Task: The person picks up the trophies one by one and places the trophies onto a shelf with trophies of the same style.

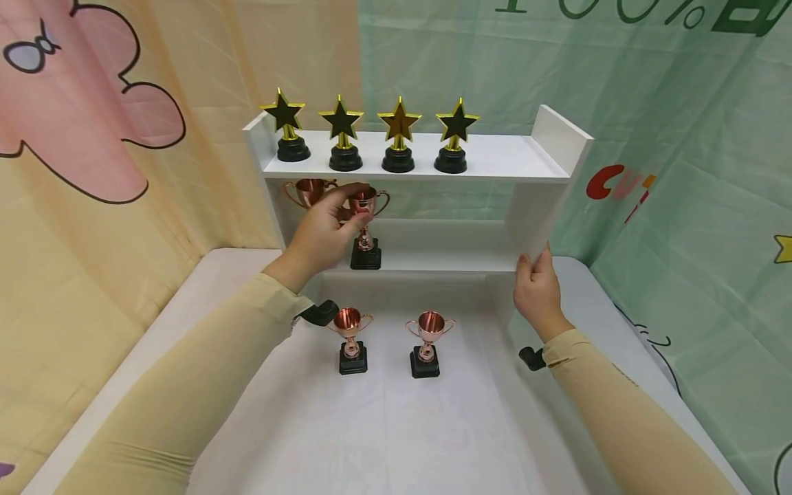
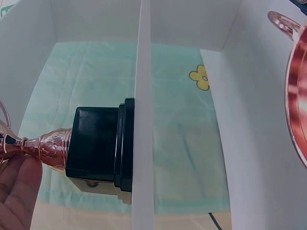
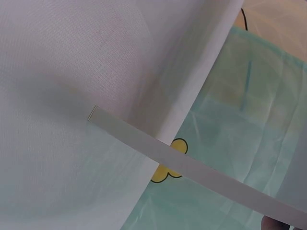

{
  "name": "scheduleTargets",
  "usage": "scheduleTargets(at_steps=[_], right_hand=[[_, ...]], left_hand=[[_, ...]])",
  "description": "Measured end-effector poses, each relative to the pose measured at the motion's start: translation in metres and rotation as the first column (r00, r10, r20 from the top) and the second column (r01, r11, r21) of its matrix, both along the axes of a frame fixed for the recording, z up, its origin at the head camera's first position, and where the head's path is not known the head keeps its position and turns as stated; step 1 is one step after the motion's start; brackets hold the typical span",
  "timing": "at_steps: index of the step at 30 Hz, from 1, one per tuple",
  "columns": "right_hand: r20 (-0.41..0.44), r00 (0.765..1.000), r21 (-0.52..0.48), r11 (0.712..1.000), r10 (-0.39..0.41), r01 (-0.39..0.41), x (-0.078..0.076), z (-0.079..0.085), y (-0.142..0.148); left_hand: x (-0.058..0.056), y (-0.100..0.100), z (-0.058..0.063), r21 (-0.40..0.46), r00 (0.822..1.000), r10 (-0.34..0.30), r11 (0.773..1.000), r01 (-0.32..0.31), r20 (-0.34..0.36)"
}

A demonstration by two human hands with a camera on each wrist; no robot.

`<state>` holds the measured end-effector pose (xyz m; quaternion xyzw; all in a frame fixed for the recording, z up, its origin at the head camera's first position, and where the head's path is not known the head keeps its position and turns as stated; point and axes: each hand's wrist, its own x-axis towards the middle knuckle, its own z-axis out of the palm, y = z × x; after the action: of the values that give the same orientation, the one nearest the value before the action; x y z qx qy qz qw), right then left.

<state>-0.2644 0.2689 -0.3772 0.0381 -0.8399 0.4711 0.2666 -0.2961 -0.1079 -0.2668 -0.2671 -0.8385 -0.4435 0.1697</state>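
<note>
My left hand (image 1: 323, 237) pinches a rose-gold trophy cup (image 1: 366, 256) on a black base at the middle level of a white shelf unit (image 1: 427, 177). In the left wrist view the cup's black base (image 2: 96, 143) meets the shelf board (image 2: 144, 143), and fingertips (image 2: 24, 179) touch its stem. A second rose-gold cup (image 1: 308, 191) stands behind my left hand, partly hidden. My right hand (image 1: 540, 292) grips the lower part of the unit's right side panel (image 1: 537, 213). Only a fingertip (image 3: 273, 223) of it shows in the right wrist view.
Several gold star trophies (image 1: 399, 130) with black bases line the top shelf. Two more rose-gold cups, one left (image 1: 353, 354) and one right (image 1: 425, 357), stand on the white surface (image 1: 383, 433) in front. Printed curtains (image 1: 680, 172) hang behind and at the sides.
</note>
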Motion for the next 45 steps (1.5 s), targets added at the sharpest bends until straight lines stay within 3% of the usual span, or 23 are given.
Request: scheduleTargets(at_steps=[30, 45], right_hand=[[-0.022, 1.000, -0.004, 1.000, 0.010, -0.010, -0.0007, -0.0007, -0.0012], [-0.026, 1.000, -0.007, 1.000, 0.003, -0.003, -0.0001, -0.0005, -0.0012]], left_hand=[[-0.0030, 0.0020, -0.0017, 0.015, 1.000, -0.013, 1.000, 0.013, 0.020], [-0.0022, 0.0001, -0.0021, 0.031, 0.997, -0.054, 0.998, 0.052, 0.057]])
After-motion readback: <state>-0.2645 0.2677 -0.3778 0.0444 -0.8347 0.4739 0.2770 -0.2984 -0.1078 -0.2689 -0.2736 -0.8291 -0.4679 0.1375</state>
